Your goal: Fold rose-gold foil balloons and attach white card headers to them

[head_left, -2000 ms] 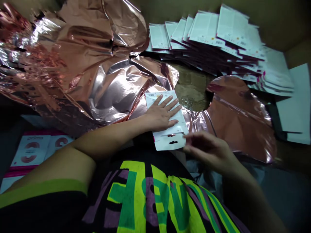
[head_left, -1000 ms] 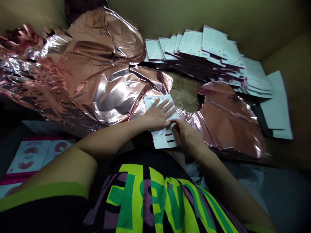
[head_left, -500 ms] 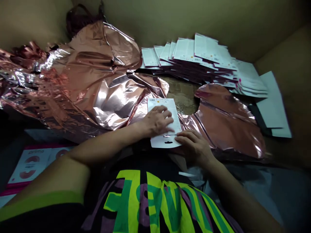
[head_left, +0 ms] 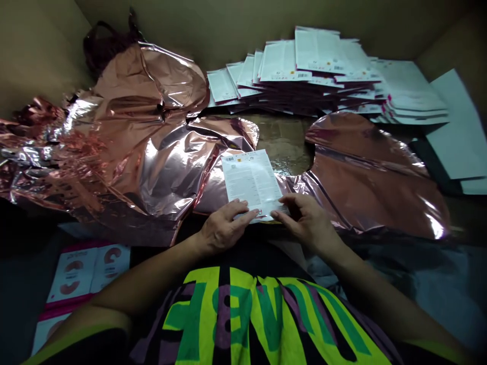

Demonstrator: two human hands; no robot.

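Observation:
In front of my chest a white printed packet (head_left: 251,178) lies face up, tilted slightly, over rose-gold foil. My left hand (head_left: 225,226) grips its lower left edge, with the thumb and fingers along the bottom. At the lower right corner my right hand (head_left: 304,219) pinches the packet between thumb and fingers. Small print and a barcode show on the packet's face. Its bottom edge is partly covered by my fingers. The shiny rose-gold foil balloon (head_left: 167,167) spreads flat under and around the packet.
Behind the foil, a heaped pile of similar white packets (head_left: 285,61) leans by the cardboard wall (head_left: 243,20). White sheets (head_left: 454,132) lie at the right. Packets with pink edges (head_left: 74,274) sit low at the left. Foil fringe (head_left: 49,152) bunches at the far left.
My left hand has slid from the packet's middle down to its lower edge. The flap with the hanging hole, visible before at the bottom, no longer shows. The view has shifted slightly.

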